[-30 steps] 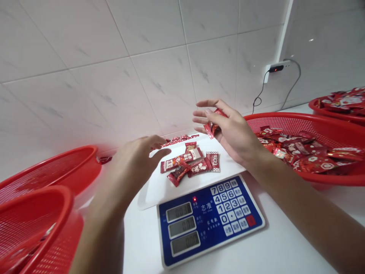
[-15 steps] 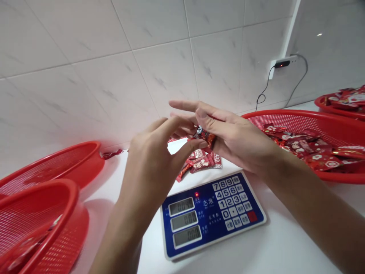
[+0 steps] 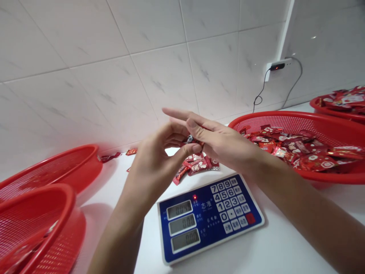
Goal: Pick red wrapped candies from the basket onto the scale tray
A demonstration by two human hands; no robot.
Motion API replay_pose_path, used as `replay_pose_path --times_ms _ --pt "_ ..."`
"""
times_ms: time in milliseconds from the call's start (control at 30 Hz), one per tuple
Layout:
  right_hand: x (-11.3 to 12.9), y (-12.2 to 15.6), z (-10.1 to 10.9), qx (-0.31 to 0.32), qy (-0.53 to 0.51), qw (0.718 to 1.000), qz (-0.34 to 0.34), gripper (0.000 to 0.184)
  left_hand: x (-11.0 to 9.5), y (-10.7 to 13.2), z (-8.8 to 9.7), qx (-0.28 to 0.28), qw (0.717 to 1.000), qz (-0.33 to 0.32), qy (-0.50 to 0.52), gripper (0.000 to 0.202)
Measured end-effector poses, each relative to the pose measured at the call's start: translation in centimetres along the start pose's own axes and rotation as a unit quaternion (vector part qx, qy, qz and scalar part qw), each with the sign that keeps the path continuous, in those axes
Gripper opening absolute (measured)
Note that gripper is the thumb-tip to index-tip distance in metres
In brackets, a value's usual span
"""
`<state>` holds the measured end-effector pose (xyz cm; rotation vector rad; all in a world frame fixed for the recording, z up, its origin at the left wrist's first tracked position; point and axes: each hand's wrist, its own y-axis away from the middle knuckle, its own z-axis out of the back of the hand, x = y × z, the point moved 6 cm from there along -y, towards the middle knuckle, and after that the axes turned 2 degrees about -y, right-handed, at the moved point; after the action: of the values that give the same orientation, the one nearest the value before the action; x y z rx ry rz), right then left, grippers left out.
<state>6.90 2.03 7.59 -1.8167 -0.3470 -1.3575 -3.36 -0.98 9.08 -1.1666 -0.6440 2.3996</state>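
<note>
My left hand (image 3: 154, 163) is closed, with its thumb and bent fingers around a small wrapped candy (image 3: 190, 139) showing dark, white and red bits. From the other side my right hand (image 3: 219, 142) presses its thumb and palm against the same candy, its index finger stretched out to the left. Most of the candy is hidden by the fingers, so I cannot tell whether there is more than one. Below both hands, several red-wrapped candies (image 3: 199, 165) lie on the pan of a digital scale (image 3: 209, 224) with a blue keypad.
A red basket (image 3: 336, 176) full of wrapped candies stands at right, another red basket (image 3: 316, 102) behind it. Two red baskets are at left, the rear basket (image 3: 92, 152) and the front basket (image 3: 67, 194). Loose candies (image 3: 110, 157) lie near the tiled wall (image 3: 159, 80).
My hands have drawn closer together and slightly left and down, covering more of the candy. The view has shifted a little, showing an orange-red wrapper beside my left wrist.
</note>
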Motion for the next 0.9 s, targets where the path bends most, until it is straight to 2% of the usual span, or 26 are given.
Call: replay_pose_path --times_ms 100,200,367,500,567,667,767,900 --pt "-0.2 -0.2 1.8 -0.070 0.063 0.995 -0.001 0.045 1.9 -0.4 0.7 -0.043 0.997 0.032 -0.053 0.013" --pt "0.3 -0.2 3.1 -0.122 0.104 0.987 0.018 0.044 3.5 -0.7 1.3 -0.056 0.991 0.069 -0.104 0.013" --pt "0.8 -0.1 3.0 -0.119 0.115 0.986 0.025 0.037 4.8 -0.9 2.2 -0.057 0.974 0.114 -0.185 0.012" --pt "0.7 0.0 2.9 -0.124 0.112 0.986 0.020 0.035 5.3 -1.1 2.9 -0.093 0.968 0.101 -0.209 0.013" --pt "1.1 0.1 3.0 -0.139 0.123 0.982 0.028 0.033 6.0 -1.1 2.6 -0.077 0.970 0.094 -0.211 0.014" --pt "2.1 0.6 3.1 -0.158 0.148 0.975 0.045 0.031 7.0 -1.2 2.0 -0.013 0.972 0.097 -0.215 0.020" --pt "3.4 1.1 2.8 -0.162 0.160 0.971 0.071 0.028 6.0 -1.0 2.6 -0.012 0.970 0.093 -0.226 0.025" --pt "5.5 2.3 2.0 -0.189 0.180 0.957 0.130 0.024 2.1 -0.1 5.2 -0.121 0.965 0.072 -0.221 0.021"
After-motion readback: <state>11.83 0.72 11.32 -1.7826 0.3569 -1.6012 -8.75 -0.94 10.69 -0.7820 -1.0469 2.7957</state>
